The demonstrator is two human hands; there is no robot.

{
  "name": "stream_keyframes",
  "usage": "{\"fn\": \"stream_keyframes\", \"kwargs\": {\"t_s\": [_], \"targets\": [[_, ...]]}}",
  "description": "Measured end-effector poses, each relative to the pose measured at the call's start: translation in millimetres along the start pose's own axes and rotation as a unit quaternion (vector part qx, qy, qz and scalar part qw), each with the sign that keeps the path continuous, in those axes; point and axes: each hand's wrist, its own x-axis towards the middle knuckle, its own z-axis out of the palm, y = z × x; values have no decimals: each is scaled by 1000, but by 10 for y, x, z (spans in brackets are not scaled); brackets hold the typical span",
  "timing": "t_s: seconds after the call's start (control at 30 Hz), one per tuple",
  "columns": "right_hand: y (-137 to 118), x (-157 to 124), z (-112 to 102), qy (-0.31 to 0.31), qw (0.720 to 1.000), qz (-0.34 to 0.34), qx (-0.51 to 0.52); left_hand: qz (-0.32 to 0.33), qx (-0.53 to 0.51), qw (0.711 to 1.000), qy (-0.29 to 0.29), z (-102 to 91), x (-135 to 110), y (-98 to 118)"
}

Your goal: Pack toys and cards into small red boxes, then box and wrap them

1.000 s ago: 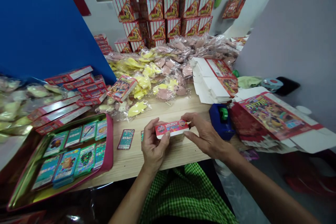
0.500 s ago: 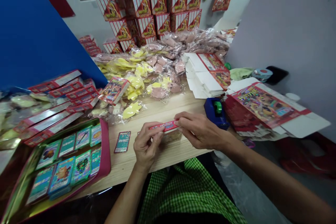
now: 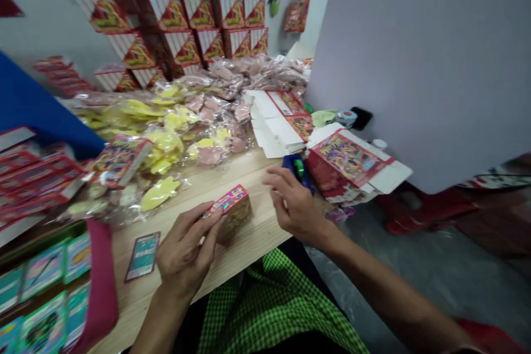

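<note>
My left hand (image 3: 186, 249) is closed around a small card box (image 3: 237, 218). The box has a shiny pink-and-red patterned top edge and a brownish-gold side, and stands just over the wooden table, its left end hidden by my fingers. To its right, my right hand (image 3: 294, 207) is apart from the box, fingers spread and bent, holding nothing. Just beyond that hand sits a blue tape dispenser (image 3: 307, 181) with a roll of green tape (image 3: 298, 167). A single teal card (image 3: 142, 256) with a dark red border lies left of my left hand.
A pink-rimmed tin (image 3: 103, 287) of cards fills the lower left. Bagged yellow pieces (image 3: 161, 192) and bagged pink pieces (image 3: 224, 72) heap across the back. Flattened cartons (image 3: 348, 157) overhang the right edge. Red boxes (image 3: 199, 8) are stacked against the wall.
My right hand has let go of the box and moved away to the right, its fingers opening. The left hand still holds the box, now turned and tilted. The head view has swung right.
</note>
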Motion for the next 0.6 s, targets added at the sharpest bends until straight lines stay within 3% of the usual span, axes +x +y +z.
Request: {"fn": "stream_keyframes", "kwargs": {"t_s": [0.07, 0.13, 0.2, 0.37, 0.47, 0.6], "targets": [[129, -143, -183, 51, 977, 204, -27, -12, -4, 999, 31, 117, 5, 50], [298, -259, -315, 56, 921, 386, -17, -15, -23, 999, 29, 243, 12, 104], [455, -316, -360, 29, 872, 488, 27, -4, -41, 999, 7, 352, 25, 152], [580, -251, -309, 7, 841, 521, 145, 31, -44, 998, -22, 430, 58, 210], [548, -268, -305, 37, 849, 498, 170, 26, -49, 998, -37, 389, 67, 229], [545, -487, -213, 72, 864, 475, 148, 11, -56, 997, -44, 366, 78, 256]]}}
